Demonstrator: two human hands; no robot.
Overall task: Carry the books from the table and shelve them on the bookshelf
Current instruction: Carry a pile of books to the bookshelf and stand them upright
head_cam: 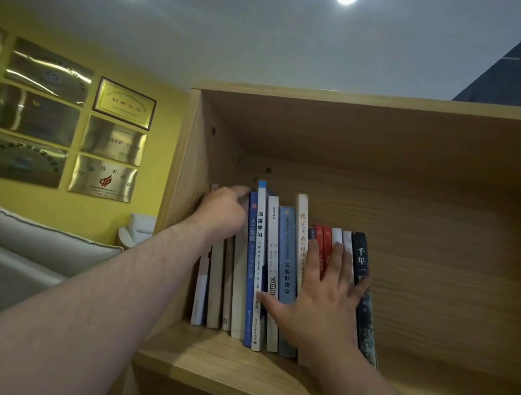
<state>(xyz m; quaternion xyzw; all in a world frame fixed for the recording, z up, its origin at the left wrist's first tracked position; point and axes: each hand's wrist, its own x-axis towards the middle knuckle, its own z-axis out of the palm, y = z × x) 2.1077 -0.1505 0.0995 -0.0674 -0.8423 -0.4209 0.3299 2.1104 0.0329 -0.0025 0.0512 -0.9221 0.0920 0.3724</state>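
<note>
A row of upright books [287, 259] stands at the left end of a wooden bookshelf [442, 252] compartment. Their spines are white, blue, red and dark. My left hand [222, 215] rests over the tops of the leftmost pale books, its fingers bent towards the blue spine; whether it grips one I cannot tell. My right hand [327, 300] lies flat with spread fingers against the spines on the right, covering the red, white and dark book [362, 275] lower halves.
The right part of the compartment holds no books. The shelf board [199, 363] juts out in front. To the left are a yellow wall with metal plaques [104, 178], a grey sofa [0, 250] and a white chair [139, 228].
</note>
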